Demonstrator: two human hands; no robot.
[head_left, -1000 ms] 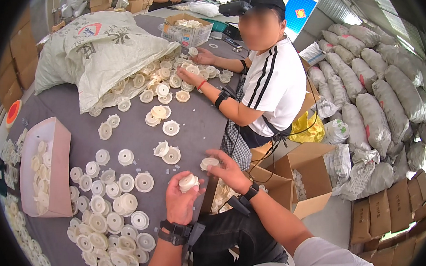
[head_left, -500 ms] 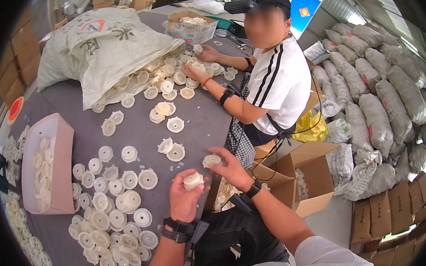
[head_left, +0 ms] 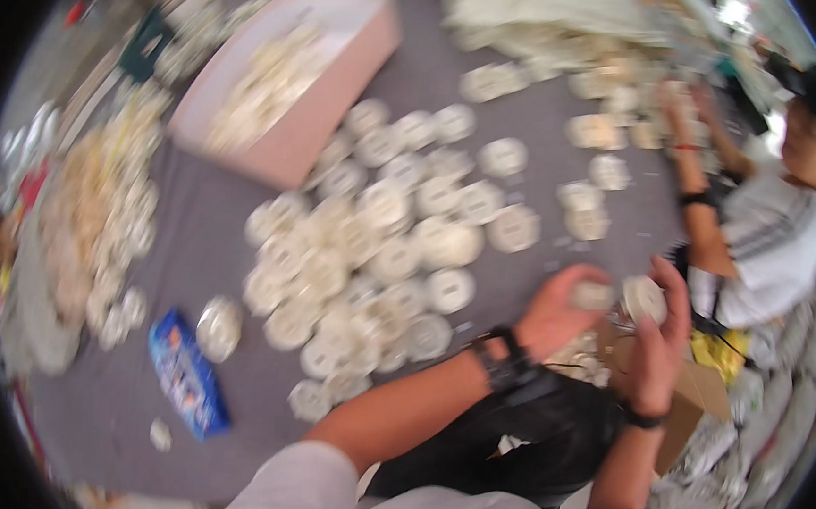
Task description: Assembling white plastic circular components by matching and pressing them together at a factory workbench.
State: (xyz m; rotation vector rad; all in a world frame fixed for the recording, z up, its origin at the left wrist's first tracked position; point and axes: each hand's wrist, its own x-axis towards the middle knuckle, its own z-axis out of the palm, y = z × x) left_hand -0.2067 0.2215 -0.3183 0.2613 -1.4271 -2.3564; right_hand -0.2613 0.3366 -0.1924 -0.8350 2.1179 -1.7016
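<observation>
Motion smears the picture. At the table's edge, my left hand is closed round a white plastic disc, its fingers pointing toward the other hand. Just to the right, my right hand grips a second round plastic part between thumb and fingers. A small gap separates the two parts. Left of my hands, many similar cream-white flanged discs lie in a loose heap on the grey tabletop. Their fine detail is blurred.
A pink box of such parts stands at the upper left, a blue packet nearer. A large pale sack lies at the back. A co-worker handles parts at right, beside a cardboard box and stacked sacks.
The view has swung left, bringing the blue packet and more of the table's left side into sight. My hands now appear farther right, each still holding a disc.
</observation>
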